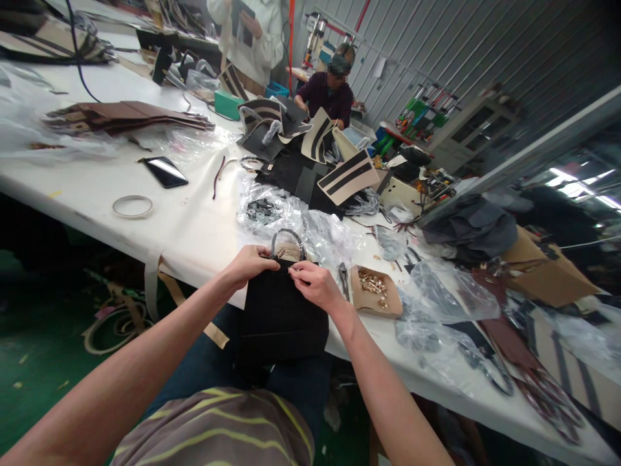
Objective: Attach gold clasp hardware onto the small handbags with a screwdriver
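A black bag rests against my lap and the table's front edge, its curved handle standing up at the top. With fingers pinched, my left hand grips the bag's upper edge just left of the handle's base. My right hand is closed at the thumb and fingertips beside the other handle end, on a small piece too tiny to name. Right of that hand, a shallow cardboard box holds many small gold-coloured metal parts. Pliers lie between the box and my hand.
Crumpled clear plastic lies beyond the bag, with striped panels heaped behind. On the left are a phone, a tape roll and stacked brown pieces. A co-worker sits across the table; another person stands behind.
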Demonstrator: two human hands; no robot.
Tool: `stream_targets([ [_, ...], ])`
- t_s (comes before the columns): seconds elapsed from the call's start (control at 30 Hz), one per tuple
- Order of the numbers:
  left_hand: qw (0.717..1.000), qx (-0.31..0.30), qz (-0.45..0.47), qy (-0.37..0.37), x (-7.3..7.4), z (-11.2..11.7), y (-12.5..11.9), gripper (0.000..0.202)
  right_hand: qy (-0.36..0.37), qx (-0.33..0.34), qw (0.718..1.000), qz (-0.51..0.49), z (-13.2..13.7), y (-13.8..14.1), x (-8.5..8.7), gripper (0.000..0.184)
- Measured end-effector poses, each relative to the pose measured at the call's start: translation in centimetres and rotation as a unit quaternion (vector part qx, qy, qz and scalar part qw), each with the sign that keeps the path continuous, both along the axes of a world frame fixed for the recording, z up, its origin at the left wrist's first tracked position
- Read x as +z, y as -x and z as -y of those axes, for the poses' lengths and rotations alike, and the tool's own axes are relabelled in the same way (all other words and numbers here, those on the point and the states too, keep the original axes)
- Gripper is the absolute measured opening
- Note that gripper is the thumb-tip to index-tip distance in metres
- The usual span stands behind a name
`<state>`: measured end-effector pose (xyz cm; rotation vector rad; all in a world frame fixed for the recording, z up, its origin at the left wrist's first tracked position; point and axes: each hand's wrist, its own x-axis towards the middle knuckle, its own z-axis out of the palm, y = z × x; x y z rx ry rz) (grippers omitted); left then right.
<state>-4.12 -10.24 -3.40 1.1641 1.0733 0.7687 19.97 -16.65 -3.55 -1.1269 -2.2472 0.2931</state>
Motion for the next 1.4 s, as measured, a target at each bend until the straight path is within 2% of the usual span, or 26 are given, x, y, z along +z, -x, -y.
stream_targets([
  [0.23, 1.0, -0.006, -0.006, 0.004, -0.2, -0.2, 0.0, 0.025, -0.016, -0.023, 1.0, -0.004, -0.1, 0.6, 0.2, 0.029],
  [0.5, 1.0, -0.003, 0.007, 0.03, -0.1, 0.0, 0.1, 0.025, 0.016, -0.007, 0.998, -0.068, -0.1, 0.3, 0.3, 0.023],
  [0.77, 0.999, 0.001, 0.001, 0.044, 0.3, 0.0, 0.0, 0.026, 0.009, 0.01, 1.0, 0.01, -0.7, 0.5, 0.8, 0.025],
  [1.13, 0.998, 0.001, -0.002, 0.056, 0.4, -0.1, -0.2, 0.031, -0.018, -0.058, 0.996, 0.065, -0.5, 1.6, 0.2, 0.022],
  [1.3, 0.999, -0.001, -0.014, 0.044, 0.7, 0.1, -0.2, 0.03, -0.039, -0.043, 0.989, 0.137, -0.5, 1.7, 0.8, 0.026],
  [1.4, 0.999, -0.006, -0.019, 0.035, 0.6, 0.1, -0.1, 0.029, -0.04, -0.005, 0.985, 0.171, -0.7, 1.4, 1.2, 0.03],
])
